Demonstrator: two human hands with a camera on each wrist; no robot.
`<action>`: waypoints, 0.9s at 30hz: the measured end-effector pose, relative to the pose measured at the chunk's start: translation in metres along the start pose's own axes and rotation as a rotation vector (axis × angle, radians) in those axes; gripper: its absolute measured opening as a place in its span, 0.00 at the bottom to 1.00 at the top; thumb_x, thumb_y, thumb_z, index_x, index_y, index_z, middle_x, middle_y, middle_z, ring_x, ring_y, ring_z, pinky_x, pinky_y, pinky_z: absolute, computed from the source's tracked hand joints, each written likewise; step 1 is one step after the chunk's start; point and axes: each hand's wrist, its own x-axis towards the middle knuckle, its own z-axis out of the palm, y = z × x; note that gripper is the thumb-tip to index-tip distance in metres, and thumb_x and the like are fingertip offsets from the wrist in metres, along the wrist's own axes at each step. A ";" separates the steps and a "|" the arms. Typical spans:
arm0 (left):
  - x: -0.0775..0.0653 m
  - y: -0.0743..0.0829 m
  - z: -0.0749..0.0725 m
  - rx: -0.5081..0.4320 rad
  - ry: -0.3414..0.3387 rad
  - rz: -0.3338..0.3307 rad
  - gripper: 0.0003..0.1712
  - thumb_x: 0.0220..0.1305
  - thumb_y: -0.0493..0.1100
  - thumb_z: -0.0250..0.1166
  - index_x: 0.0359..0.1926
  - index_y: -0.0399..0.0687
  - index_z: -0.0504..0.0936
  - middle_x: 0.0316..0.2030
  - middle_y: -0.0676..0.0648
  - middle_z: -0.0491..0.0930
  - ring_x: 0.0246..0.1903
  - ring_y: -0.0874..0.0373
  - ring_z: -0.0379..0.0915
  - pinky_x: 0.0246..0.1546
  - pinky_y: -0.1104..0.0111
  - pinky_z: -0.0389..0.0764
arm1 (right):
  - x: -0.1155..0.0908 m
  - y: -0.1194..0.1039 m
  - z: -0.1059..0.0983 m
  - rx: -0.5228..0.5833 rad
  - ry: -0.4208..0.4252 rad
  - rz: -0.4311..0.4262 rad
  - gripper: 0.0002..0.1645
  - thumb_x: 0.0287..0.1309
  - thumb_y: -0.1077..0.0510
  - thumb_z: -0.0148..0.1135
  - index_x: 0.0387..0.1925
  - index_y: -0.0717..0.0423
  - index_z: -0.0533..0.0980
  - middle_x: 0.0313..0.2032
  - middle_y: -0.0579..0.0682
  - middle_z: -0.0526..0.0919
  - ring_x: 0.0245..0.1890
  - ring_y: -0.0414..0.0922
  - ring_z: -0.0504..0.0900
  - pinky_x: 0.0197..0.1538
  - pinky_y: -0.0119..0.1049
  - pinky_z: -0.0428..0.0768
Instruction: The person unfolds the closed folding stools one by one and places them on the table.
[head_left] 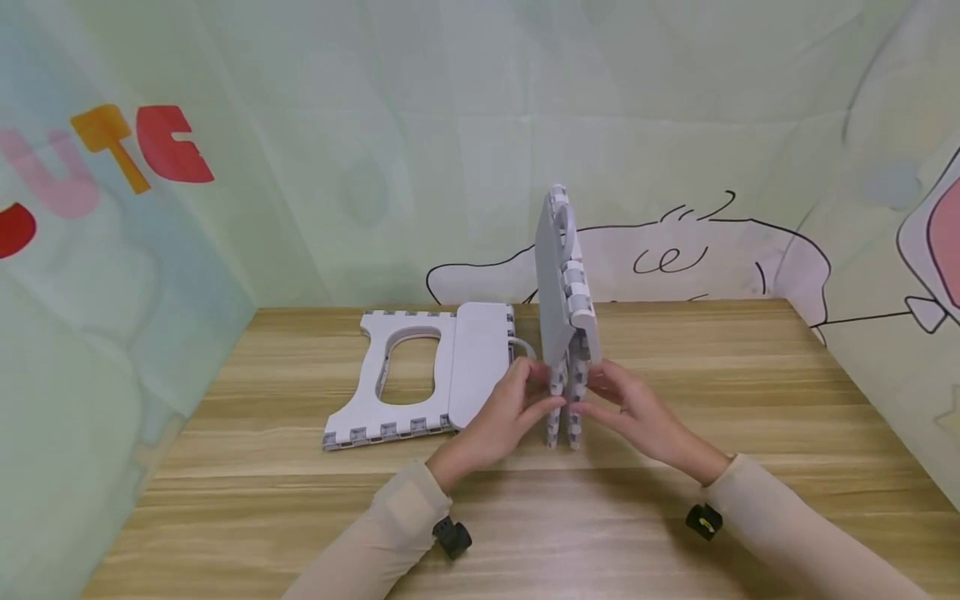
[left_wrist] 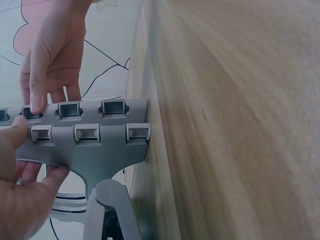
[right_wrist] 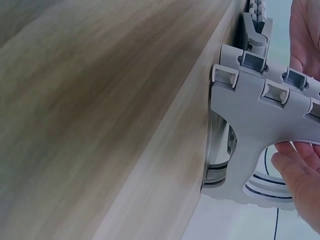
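Observation:
A grey-white plastic folding stool point(head_left: 553, 283) stands upright on the table, folded nearly flat, its two leg panels close together with a narrow gap at the bottom. My left hand point(head_left: 504, 414) grips the left leg panel, thumb on its near edge and fingertips around the inner cutout, as the left wrist view shows. On the opposite side my right hand point(head_left: 641, 412) holds the right leg panel point(right_wrist: 240, 110), its thumb along the hinged edge and fingers in the opening. Hinge lugs line both panel edges. Left of it, a second folding stool point(head_left: 480, 350) lies flat, folded.
The wood-grain tabletop point(head_left: 300, 517) ends at a printed fabric backdrop point(head_left: 420, 125) behind and at both sides. The flat stool lies close beside my left hand, its handle loop point(head_left: 525, 345) pointing toward the upright one.

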 end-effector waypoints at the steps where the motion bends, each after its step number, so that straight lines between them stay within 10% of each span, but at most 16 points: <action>1: 0.000 0.000 0.000 -0.002 -0.001 0.003 0.19 0.72 0.39 0.60 0.56 0.37 0.64 0.57 0.41 0.66 0.60 0.51 0.69 0.62 0.71 0.72 | -0.001 0.000 -0.001 -0.004 0.002 0.001 0.28 0.64 0.61 0.66 0.64 0.61 0.69 0.61 0.59 0.77 0.61 0.54 0.76 0.65 0.47 0.72; 27: 0.001 -0.002 0.002 0.014 0.017 0.034 0.18 0.71 0.38 0.62 0.54 0.36 0.65 0.56 0.39 0.67 0.59 0.49 0.71 0.62 0.68 0.72 | -0.015 0.004 -0.023 -0.050 0.018 -0.003 0.29 0.64 0.64 0.66 0.64 0.64 0.68 0.60 0.62 0.77 0.60 0.56 0.77 0.63 0.48 0.73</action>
